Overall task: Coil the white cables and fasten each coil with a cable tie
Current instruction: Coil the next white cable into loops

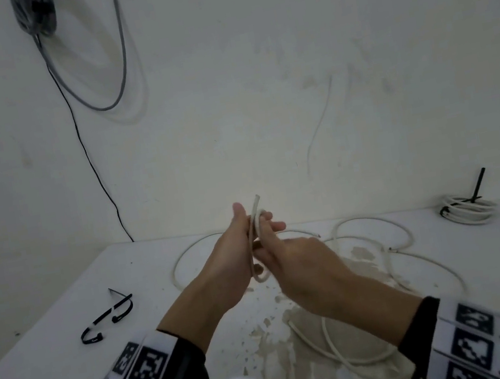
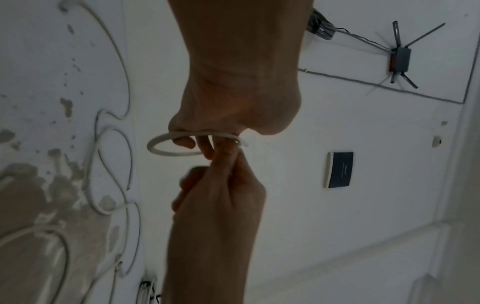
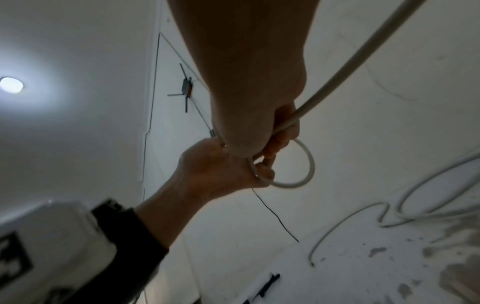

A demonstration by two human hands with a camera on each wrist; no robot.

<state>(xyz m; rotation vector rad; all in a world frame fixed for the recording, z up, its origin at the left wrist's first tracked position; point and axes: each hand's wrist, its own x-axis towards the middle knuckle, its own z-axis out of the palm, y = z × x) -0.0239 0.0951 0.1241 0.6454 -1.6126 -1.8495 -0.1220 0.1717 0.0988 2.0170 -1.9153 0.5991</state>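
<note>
Both hands meet above the middle of the table (image 1: 49, 322) on a small loop of white cable (image 1: 255, 218). My left hand (image 1: 248, 229) holds the loop, with fingers curled through it and the thumb pointing up. In the left wrist view the loop (image 2: 161, 151) hangs under the left hand (image 2: 207, 131), and the right hand (image 2: 223, 185) pinches the cable from below. My right hand (image 1: 271, 245) grips the same cable. In the right wrist view the cable (image 3: 309, 164) runs through the right hand (image 3: 259, 127) and curls round to the left hand (image 3: 223, 168).
More loose white cable (image 1: 358, 219) snakes over the table's middle and right, across a stained patch. A finished coil (image 1: 468, 209) with a black tie lies at the back right. Black cable ties (image 1: 92, 339) lie at the left. Grey cable hangs on the wall behind.
</note>
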